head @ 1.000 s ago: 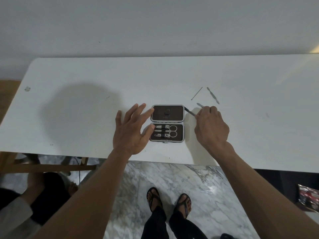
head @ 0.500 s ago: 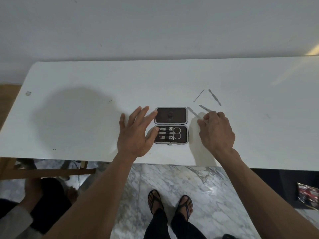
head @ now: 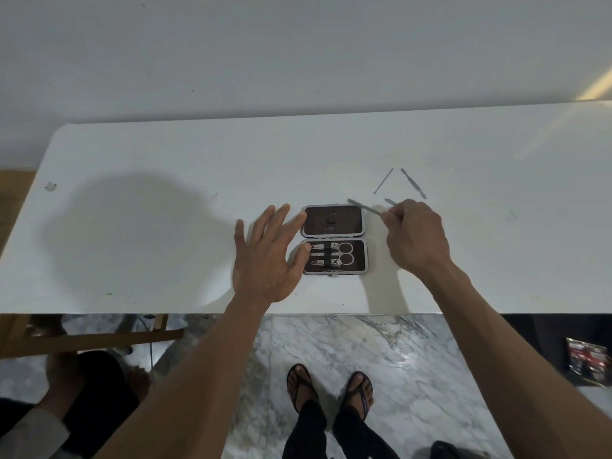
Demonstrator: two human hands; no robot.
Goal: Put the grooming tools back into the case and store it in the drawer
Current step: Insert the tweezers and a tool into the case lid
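Observation:
A small brown grooming case (head: 359, 248) lies open on the white table (head: 165, 210), lid half away from me. Scissors (head: 344, 253) and two clippers sit strapped in its near half. My left hand (head: 265, 256) lies flat beside the case's left edge, fingers spread, thumb touching the near half. My right hand (head: 414, 236) pinches a thin metal tool (head: 362, 206) and holds it raised just right of the lid. Another metal tool (head: 390, 202) lies partly hidden behind my right fingers. Two more thin tools (head: 383, 180) (head: 413, 183) lie farther back on the table.
The table's near edge (head: 298, 313) runs just below my wrists. Marble floor and my sandalled feet (head: 331, 389) show under it. A wooden frame (head: 92, 336) and another person's limbs (head: 82, 376) sit at lower left. A dark packet (head: 586, 359) lies at lower right.
My right hand has picked the thin tool up off the table and lifted it beside the lid. My left hand has stayed at the case's left side.

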